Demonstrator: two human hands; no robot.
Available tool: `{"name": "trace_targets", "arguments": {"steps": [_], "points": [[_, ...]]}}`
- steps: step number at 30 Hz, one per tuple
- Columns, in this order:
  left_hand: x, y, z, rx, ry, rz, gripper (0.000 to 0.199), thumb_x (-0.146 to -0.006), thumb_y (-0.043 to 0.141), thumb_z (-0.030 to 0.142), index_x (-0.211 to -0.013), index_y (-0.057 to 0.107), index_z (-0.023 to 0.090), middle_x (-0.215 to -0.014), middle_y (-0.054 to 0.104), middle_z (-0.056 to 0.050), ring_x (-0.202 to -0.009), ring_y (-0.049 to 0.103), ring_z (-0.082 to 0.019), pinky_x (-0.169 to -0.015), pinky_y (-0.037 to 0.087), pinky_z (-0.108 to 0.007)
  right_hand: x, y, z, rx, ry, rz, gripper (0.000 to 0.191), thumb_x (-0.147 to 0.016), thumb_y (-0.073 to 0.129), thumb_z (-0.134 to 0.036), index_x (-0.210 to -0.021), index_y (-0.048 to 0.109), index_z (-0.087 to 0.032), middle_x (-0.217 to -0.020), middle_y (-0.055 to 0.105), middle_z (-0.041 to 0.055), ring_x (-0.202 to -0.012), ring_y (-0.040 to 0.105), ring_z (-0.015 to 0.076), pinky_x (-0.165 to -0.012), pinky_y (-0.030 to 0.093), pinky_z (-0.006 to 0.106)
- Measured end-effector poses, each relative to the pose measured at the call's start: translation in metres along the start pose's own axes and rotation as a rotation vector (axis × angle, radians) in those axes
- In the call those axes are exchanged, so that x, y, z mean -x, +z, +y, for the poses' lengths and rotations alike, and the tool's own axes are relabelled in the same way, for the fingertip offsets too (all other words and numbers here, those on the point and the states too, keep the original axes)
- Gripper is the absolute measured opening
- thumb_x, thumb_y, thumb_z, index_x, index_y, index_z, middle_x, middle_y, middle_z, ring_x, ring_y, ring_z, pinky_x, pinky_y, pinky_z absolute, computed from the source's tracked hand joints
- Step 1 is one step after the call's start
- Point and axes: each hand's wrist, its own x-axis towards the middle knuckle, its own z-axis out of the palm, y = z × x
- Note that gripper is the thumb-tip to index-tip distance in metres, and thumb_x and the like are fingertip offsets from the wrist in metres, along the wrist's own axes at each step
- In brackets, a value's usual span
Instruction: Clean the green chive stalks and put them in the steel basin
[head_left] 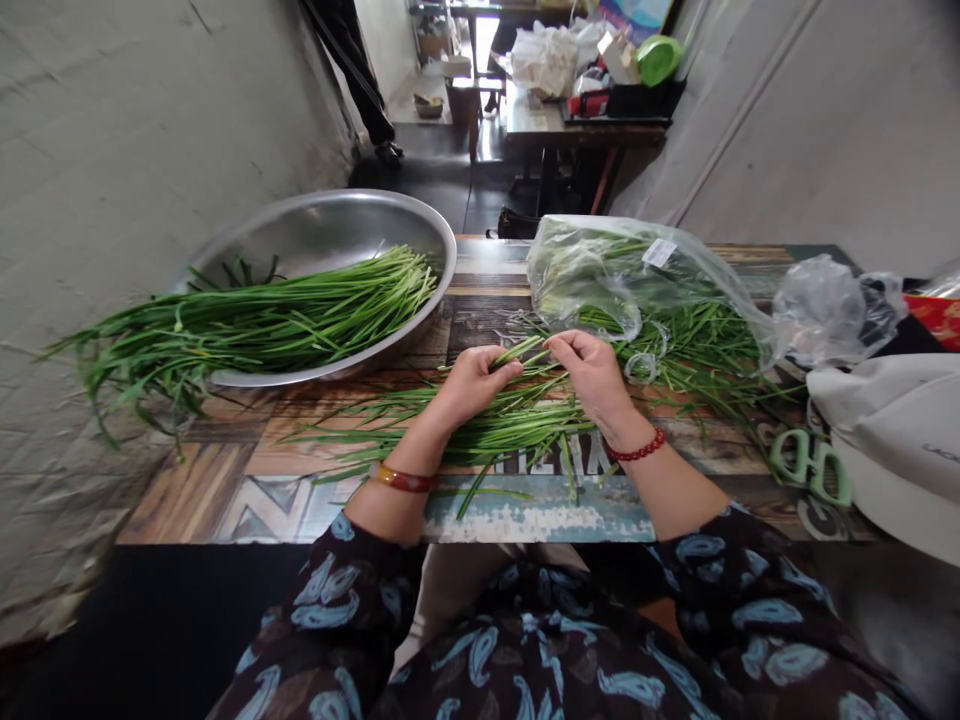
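Observation:
My left hand (478, 384) is closed around a few garlic chives (523, 347), their pale cut ends pointing up and to the right. At those ends my right hand (587, 372) pinches with thumb and forefinger; whatever lies between the fingertips is too small to make out. Beneath both hands a loose pile of chives (487, 432) spreads across the patterned table (300, 430). On the left a wide steel bowl (322, 215) holds a large bunch of chives (300, 315), leaves hanging over its rim. Behind my right hand lies a clear plastic bag (600, 265) with more chives in and before it.
Green-handled scissors (810, 465) lie at the right beside a white cap (900, 430). A crumpled plastic bag (821, 310) sits behind them. Walls stand close on both sides. Further back are another loaded table (525, 120) and a standing person's leg (360, 80).

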Motion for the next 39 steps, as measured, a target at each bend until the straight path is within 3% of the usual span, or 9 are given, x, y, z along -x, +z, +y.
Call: {"name": "trace_targets", "arguments": {"steps": [4,10,13,16,19,25,31,35,39], "points": [[0.0,-0.002,-0.002,-0.016,-0.015,0.023,0.031,-0.082,0.057,0.038,-0.063,0.055,0.014,-0.06,0.044,0.003,-0.061,0.039,-0.01,-0.058,0.03,-0.023,-0.006,-0.012,0.004,-0.014,-0.039,0.176,0.033,-0.088,0.057,-0.051,-0.08,0.064,-0.02,-0.068,0.057,-0.0021,-0.061,0.049,0.0119,-0.06,0.042,0.025],[0.0,-0.004,-0.003,-0.022,-0.026,0.027,0.032,-0.082,0.056,0.04,-0.063,0.056,0.014,-0.061,0.044,0.003,-0.062,0.04,-0.01,-0.058,0.03,-0.023,-0.008,-0.026,-0.001,0.27,-0.21,0.146,0.032,-0.092,0.054,-0.048,-0.078,0.062,-0.021,-0.069,0.058,-0.0011,-0.065,0.053,0.0144,-0.067,0.045,0.029],[0.0,-0.004,-0.002,-0.022,-0.019,0.027,0.03,-0.083,0.056,0.038,-0.066,0.058,0.013,-0.062,0.048,0.003,-0.063,0.042,-0.011,-0.06,0.032,-0.023,-0.01,-0.026,-0.002,0.334,-0.277,0.156,0.02,-0.087,0.061,-0.039,-0.092,0.065,-0.02,-0.083,0.065,0.003,-0.075,0.06,0.0176,-0.072,0.049,0.032],[0.0,-0.003,-0.002,-0.045,-0.006,0.023,0.029,-0.083,0.056,0.037,-0.067,0.058,0.014,-0.064,0.049,0.002,-0.065,0.043,-0.011,-0.06,0.033,-0.023,-0.01,-0.024,-0.005,0.373,-0.364,0.042,0.021,-0.089,0.059,-0.034,-0.103,0.067,-0.022,-0.095,0.069,0.0051,-0.086,0.064,0.0191,-0.079,0.051,0.034],[0.0,-0.002,-0.001,-0.058,0.012,0.006,0.029,-0.084,0.056,0.037,-0.067,0.058,0.014,-0.065,0.05,0.002,-0.066,0.043,-0.011,-0.061,0.034,-0.023,-0.005,-0.018,-0.01,0.441,-0.441,-0.095,0.012,-0.088,0.062,-0.032,-0.091,0.07,-0.023,-0.085,0.071,0.0027,-0.081,0.064,0.0186,-0.08,0.049,0.035],[-0.001,-0.002,-0.003,-0.16,0.113,-0.035,0.029,-0.087,0.056,0.034,-0.065,0.057,0.015,-0.064,0.049,0.002,-0.066,0.045,-0.012,-0.062,0.034,-0.023,0.002,-0.007,-0.015,0.52,-0.5,-0.147,0.02,-0.091,0.058,-0.031,-0.075,0.066,-0.023,-0.078,0.07,0.003,-0.079,0.061,0.0195,-0.08,0.046,0.036],[-0.002,0.001,-0.004,-0.301,0.233,-0.074,0.031,-0.091,0.053,0.026,-0.062,0.057,0.016,-0.064,0.047,0.001,-0.066,0.048,-0.013,-0.063,0.033,-0.025,0.004,-0.003,-0.007,0.28,-0.287,-0.118,0.02,-0.09,0.055,-0.03,-0.076,0.066,-0.021,-0.078,0.068,0.003,-0.075,0.06,0.0174,-0.072,0.046,0.031],[-0.001,0.0,-0.002,-0.389,0.215,-0.053,0.027,-0.092,0.055,0.027,-0.068,0.061,0.017,-0.065,0.047,0.0,-0.066,0.049,-0.014,-0.061,0.032,-0.025,0.007,0.005,0.0,0.081,-0.092,-0.054,0.022,-0.088,0.058,-0.038,-0.079,0.067,-0.02,-0.075,0.065,0.0008,-0.069,0.056,0.0149,-0.067,0.045,0.028],[0.001,0.0,0.001,-0.458,0.192,-0.027,0.024,-0.093,0.055,0.027,-0.073,0.064,0.018,-0.069,0.049,0.0,-0.065,0.049,-0.014,-0.06,0.031,-0.026,0.011,0.014,0.0,-0.043,-0.009,-0.016,0.025,-0.087,0.059,-0.042,-0.078,0.064,-0.02,-0.073,0.062,-0.0005,-0.068,0.054,0.0133,-0.068,0.044,0.026]]}}
